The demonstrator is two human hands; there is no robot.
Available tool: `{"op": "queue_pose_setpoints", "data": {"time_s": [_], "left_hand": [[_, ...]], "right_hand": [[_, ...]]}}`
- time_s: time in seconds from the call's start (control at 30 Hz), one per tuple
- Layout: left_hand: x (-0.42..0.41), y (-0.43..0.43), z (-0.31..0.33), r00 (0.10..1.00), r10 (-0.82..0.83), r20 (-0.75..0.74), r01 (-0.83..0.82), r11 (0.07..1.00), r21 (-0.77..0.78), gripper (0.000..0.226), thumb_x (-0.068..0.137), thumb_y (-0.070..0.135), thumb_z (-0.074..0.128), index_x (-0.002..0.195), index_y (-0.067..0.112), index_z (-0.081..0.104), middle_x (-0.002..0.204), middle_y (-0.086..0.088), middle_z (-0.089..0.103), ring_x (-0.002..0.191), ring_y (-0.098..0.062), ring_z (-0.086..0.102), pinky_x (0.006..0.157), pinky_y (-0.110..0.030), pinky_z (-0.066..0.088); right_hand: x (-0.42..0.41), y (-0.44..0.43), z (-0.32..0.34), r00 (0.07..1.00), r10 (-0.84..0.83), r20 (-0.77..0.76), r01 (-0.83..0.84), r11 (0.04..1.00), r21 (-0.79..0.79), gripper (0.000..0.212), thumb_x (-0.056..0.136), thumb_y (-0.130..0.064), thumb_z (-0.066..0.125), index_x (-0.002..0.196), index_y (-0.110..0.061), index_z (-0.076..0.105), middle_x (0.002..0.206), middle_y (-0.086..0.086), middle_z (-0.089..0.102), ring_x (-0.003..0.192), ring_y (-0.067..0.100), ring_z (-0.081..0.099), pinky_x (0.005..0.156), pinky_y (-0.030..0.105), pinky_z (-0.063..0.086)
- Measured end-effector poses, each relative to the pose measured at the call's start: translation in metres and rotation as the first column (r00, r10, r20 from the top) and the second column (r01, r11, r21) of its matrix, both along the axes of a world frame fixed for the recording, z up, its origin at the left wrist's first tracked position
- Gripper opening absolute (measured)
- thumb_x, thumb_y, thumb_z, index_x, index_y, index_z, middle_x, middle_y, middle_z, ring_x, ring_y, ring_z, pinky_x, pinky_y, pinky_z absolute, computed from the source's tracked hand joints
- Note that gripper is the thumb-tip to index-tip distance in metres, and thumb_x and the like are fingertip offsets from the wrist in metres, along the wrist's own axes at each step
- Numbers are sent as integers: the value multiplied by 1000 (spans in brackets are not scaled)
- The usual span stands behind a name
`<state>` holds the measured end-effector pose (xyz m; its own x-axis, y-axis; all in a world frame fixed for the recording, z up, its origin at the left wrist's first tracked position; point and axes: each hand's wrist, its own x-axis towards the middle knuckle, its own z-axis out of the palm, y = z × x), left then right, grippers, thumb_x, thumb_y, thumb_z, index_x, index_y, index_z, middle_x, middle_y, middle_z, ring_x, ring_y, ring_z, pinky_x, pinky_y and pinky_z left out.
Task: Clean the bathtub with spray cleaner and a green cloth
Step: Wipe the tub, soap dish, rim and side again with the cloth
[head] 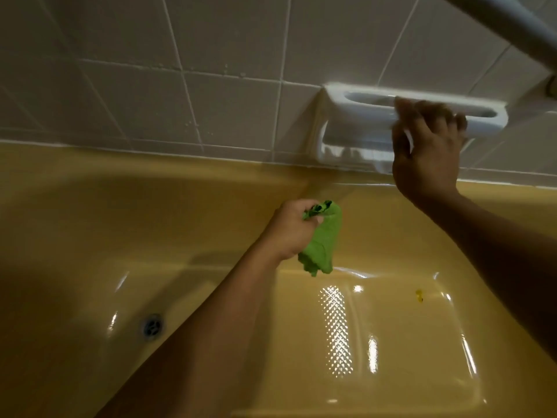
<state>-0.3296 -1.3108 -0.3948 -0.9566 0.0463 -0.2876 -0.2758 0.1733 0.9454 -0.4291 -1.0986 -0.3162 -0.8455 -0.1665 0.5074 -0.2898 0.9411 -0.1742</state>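
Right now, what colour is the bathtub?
The bathtub is mustard yellow; head view.

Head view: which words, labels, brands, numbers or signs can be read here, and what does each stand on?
None: no text can be read in this view.
The green cloth in the left hand, the yellow bathtub, the white wall handle gripped by the right hand, the tiles and the drain show no lettering.

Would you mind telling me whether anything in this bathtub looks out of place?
One small dark-yellow blotch lies on the floor of the glossy yellow bathtub, right of the embossed anti-slip strip; possibly leftover residue.
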Motion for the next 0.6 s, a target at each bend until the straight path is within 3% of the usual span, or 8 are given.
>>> {"op": "queue_pose_setpoints", "data": {"time_s": [0.1, 0.23, 0.27, 0.33, 0.4, 0.47, 0.53, 0.6], "left_hand": [[12, -24, 23, 996, -87, -26, 87, 996, 34, 20, 101, 8, 62, 108, 24, 72, 104, -3, 76, 99, -20, 73, 89, -36, 57], [17, -53, 50, 976, -215, -44, 216, 976, 8, 17, 99, 5, 63, 105, 20, 70, 100, -1, 75, 94, -16, 72, 86, -32, 56], [17, -60, 56, 964, -260, -48, 260, 966, -8, 17, 99, 4, 64, 104, 20, 69, 99, 0, 74, 92, -15, 70, 86, -33, 55], [16, -72, 68, 933, -357, -51, 355, 934, -36, 19, 97, 2, 65, 103, 19, 68, 101, -1, 73, 94, -14, 70, 87, -35, 57], [15, -86, 76, 900, -434, -37, 430, 899, -77, 23, 95, -1, 68, 106, 20, 68, 104, -2, 74, 93, -11, 71, 87, -34, 58], [11, -103, 79, 894, -448, -27, 440, 886, -150, 24, 93, 3, 71, 107, 22, 69, 104, -2, 75, 94, -14, 73, 87, -37, 59], [9, -119, 82, 916, -400, -29, 387, 901, -197, 22, 93, 8, 73, 110, 22, 69, 100, -4, 77, 92, -19, 75, 83, -41, 61], [7, -130, 82, 945, -323, -56, 305, 930, -204, 22, 92, 8, 74, 112, 16, 70, 97, -6, 77, 86, -16, 75, 78, -34, 60]], "right_hand": [[16, -9, 2, 995, -11, 103, 21, 996, -91, 60, 102, -31, 53, 158, -30, 32, 166, 3, 27, 156, 27, 12, 126, 51, 4], [70, -36, -14, 953, 235, 193, -173, 941, -290, 64, 94, -11, 65, 152, -29, 44, 167, -11, 20, 157, 15, 9, 125, 47, 19], [85, -47, -19, 895, 314, 317, -176, 901, -396, 64, 93, -8, 66, 149, -33, 48, 165, -13, 25, 155, 9, 14, 124, 41, 21], [106, -66, -25, 671, 525, 523, -90, 758, -646, 58, 94, -3, 64, 142, -34, 57, 157, -14, 41, 148, 4, 31, 119, 36, 28], [113, -75, -33, 494, 706, 508, 15, 577, -817, 48, 90, -1, 59, 135, -17, 64, 141, -1, 62, 135, 18, 54, 113, 43, 43], [114, -79, -37, 404, 791, 459, 148, 439, -886, 49, 83, -4, 56, 132, 0, 63, 131, 15, 68, 125, 30, 62, 105, 40, 50], [114, -86, -41, 317, 828, 462, 226, 407, -885, 47, 85, -7, 58, 130, 8, 61, 131, 21, 66, 125, 35, 61, 107, 40, 50], [116, -95, -50, 240, 841, 486, 250, 430, -868, 46, 90, -15, 69, 129, 8, 61, 130, 24, 66, 125, 39, 61, 110, 49, 47]]}}
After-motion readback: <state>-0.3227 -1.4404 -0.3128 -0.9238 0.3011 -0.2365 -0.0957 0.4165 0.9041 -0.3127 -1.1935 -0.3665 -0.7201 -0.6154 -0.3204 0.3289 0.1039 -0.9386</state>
